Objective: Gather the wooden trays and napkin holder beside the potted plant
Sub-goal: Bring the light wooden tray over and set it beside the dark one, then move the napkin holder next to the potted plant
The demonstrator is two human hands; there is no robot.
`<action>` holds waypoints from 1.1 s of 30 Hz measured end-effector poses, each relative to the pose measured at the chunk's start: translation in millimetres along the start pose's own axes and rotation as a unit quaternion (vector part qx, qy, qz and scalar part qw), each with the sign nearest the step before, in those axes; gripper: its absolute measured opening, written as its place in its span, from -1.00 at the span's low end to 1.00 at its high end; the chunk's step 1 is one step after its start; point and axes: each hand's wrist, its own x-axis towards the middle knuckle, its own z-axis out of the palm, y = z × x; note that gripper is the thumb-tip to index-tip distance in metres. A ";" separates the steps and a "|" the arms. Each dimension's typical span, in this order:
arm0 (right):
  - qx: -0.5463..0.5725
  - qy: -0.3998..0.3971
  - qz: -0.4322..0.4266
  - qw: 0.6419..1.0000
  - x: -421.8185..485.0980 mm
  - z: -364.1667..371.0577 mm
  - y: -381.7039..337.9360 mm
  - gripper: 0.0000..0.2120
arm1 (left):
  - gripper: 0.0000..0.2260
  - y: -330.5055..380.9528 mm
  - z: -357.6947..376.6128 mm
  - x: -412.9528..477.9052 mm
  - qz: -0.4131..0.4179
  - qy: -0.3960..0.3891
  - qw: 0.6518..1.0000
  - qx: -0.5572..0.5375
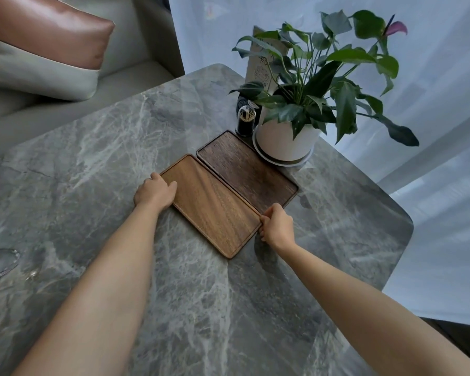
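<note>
Fingers of the left hand (155, 191) and right hand (277, 225) grip both ends of the light tray (210, 204), likely to keep it snug against the dark tray (246, 170) by the potted plant (296, 123).

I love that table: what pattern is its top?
The table top is grey stone-look marble with pale whitish veins, seen clearly in the head view.

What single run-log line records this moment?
left hand: on lighter tray | right hand: gripping its corner | darker tray: beside potted plant
</note>
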 end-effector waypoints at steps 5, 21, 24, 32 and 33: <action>-0.024 -0.003 -0.007 1.000 -2.7 -0.7 -3.9 -0.96 | -0.44 0.8 -0.4 -0.5 0.012 -0.018 1.000 -0.001; -0.209 0.013 -0.123 0.970 -39.9 -2.3 -69.4 -0.72 | -0.42 -68.5 -79.8 -59.8 0.139 0.128 0.977 0.098; -0.230 -0.016 -0.211 0.950 -57.4 19.3 -103.2 -0.54 | -0.42 -104.5 -110.5 -76.9 0.140 0.187 0.965 0.115; -0.269 -0.090 -0.379 0.881 -138.6 97.3 -196.2 -0.26 | -0.40 -213.3 -176.9 -123.8 0.082 0.249 0.957 0.123; -0.278 -0.096 -0.400 0.868 -149.8 108.3 -204.9 -0.24 | -0.39 -229.4 -181.4 -129.0 0.070 0.246 0.959 0.121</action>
